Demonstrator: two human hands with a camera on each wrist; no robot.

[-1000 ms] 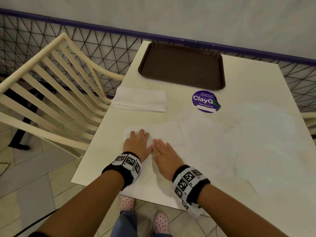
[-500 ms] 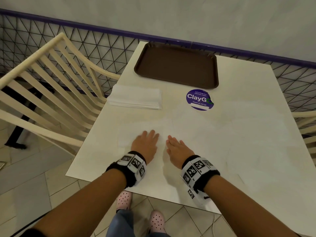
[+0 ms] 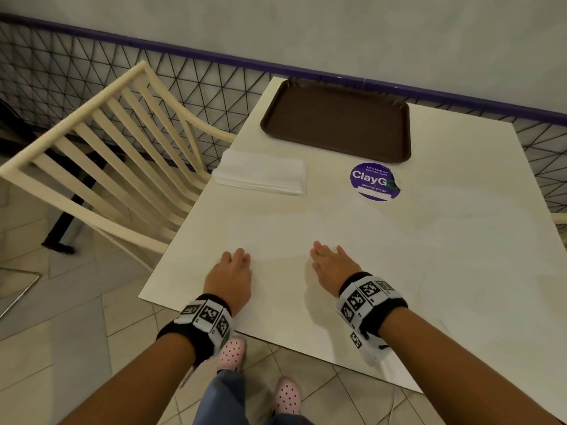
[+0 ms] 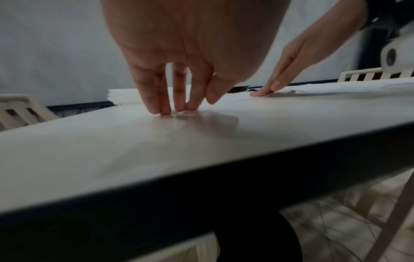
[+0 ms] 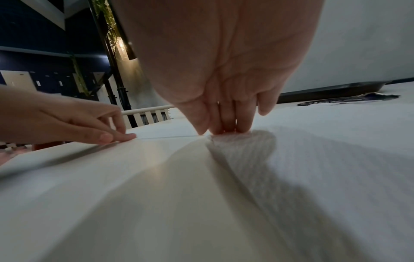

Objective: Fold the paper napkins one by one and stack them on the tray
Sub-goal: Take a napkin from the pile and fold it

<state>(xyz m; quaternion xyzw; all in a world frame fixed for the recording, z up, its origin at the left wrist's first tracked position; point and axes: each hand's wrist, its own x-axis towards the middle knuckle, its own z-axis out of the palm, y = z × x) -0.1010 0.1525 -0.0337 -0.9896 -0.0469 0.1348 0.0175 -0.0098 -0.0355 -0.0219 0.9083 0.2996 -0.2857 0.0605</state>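
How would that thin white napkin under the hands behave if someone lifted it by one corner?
The napkin would probably droop: it lies flat as a very thin sheet, barely distinguishable from the table. It looks light, so it may slide easily on that glossy surface; both the left hand and right hand press it with straight fingers. It likely creases and tears readily.

Left hand (image 3: 229, 276) and right hand (image 3: 333, 265), side by side and nearly touching a second earlier, now spread well apart along the flat napkin (image 3: 276, 237), fingertips pressing down.
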